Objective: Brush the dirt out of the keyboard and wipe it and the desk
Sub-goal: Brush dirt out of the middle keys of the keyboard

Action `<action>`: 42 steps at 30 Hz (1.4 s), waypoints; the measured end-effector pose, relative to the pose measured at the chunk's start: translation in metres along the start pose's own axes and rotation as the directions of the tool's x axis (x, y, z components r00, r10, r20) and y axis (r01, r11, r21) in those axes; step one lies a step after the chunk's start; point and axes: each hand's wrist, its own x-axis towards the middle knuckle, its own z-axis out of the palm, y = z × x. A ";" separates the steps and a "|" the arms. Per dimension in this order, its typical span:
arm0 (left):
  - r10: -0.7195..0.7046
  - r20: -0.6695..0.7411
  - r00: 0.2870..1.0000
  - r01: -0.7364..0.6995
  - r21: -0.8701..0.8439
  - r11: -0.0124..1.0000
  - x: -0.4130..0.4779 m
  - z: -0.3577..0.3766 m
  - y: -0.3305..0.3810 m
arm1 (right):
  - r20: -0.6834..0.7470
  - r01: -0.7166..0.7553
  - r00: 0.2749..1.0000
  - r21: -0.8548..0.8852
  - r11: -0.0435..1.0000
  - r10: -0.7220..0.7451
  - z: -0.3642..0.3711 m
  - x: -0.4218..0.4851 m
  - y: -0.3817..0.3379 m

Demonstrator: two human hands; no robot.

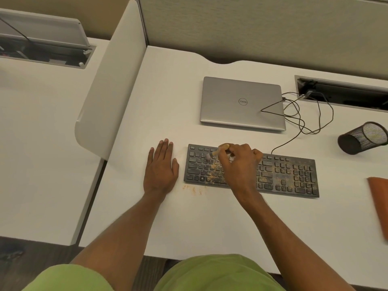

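Note:
A black keyboard [289,175] lies on the white desk [168,101], its keys speckled with tan dirt. My right hand [241,164] grips a small wooden-handled brush [218,151] over the keyboard's left half, bristles down on the upper key rows. Flat on the desk just left of the keyboard rests my left hand [160,166], fingers straight. Some tan crumbs [193,189] lie on the desk in front of the keyboard's left corner. An orange cloth [380,202] sits at the right edge.
A closed silver laptop [241,101] lies behind the keyboard, with thin black cables [304,116] looping to a cable slot [344,93]. A black mesh pen cup [361,137] lies tipped on its side at the right. A white divider panel [109,91] stands at the left.

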 end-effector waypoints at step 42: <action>0.003 -0.007 1.000 -0.003 0.024 1.000 -0.001 0.001 0.000 | -0.008 0.038 0.999 0.024 0.999 -0.038 -0.008 -0.021 0.001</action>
